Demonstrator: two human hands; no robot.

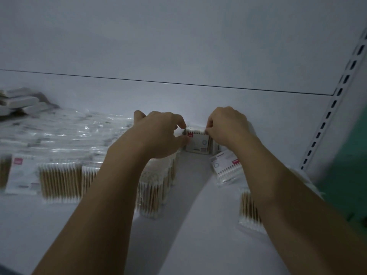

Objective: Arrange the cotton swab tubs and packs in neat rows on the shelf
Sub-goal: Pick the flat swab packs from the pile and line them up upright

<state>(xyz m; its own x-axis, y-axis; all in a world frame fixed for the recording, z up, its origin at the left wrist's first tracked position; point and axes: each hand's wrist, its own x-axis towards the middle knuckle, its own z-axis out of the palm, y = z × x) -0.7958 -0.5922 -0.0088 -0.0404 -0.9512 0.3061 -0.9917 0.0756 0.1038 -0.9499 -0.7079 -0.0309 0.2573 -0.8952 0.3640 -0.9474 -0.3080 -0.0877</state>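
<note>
Both hands pinch the upright swab pack point(197, 140) at its top corners against the shelf point(198, 225) back, left hand point(162, 133) and right hand point(226, 126) fingers curled; looks light, crinkly, floppy film, so grip the edges.

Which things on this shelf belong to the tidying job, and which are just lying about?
Job: upright swab pack, pinched by left hand and right hand; tilted pack beside it; wooden-stick pack rows; clear-wrapped packs behind.
Lying about: blurred grey stack far left, contents unclear; slotted shelf upright.
</note>
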